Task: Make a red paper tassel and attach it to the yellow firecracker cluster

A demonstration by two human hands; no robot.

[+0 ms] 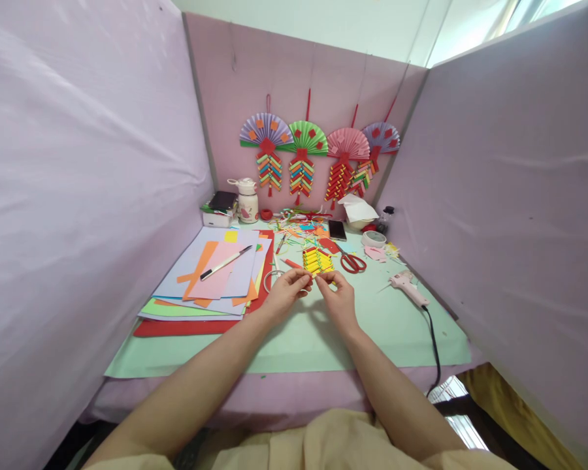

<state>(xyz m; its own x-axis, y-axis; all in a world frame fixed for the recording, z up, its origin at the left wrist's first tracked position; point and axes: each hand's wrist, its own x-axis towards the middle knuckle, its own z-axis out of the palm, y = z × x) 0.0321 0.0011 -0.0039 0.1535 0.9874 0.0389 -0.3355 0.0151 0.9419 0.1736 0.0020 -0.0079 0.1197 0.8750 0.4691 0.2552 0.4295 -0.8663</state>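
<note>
My left hand [287, 292] and my right hand [339, 297] meet over the middle of the table, fingertips pinched close together. Something tiny with a hint of red is between them, too small to make out. Just beyond the fingertips lies a string of yellow paper rolls [318, 259] with red ends, set in a slanted pattern. Its near end is partly hidden by my fingers. A red pen [292, 264] lies close to my left hand. Red-handled scissors [353, 262] rest to the right of the rolls, by a red paper tag [328, 245].
Coloured paper sheets [176, 271] with a pen [225, 263] are stacked at left. A glue gun [409, 288] with a black cord lies right. Paper scraps, a phone [337, 230], a tape roll [374, 239] and a bottle [247, 202] stand behind. Fan decorations [308, 137] hang on the back panel.
</note>
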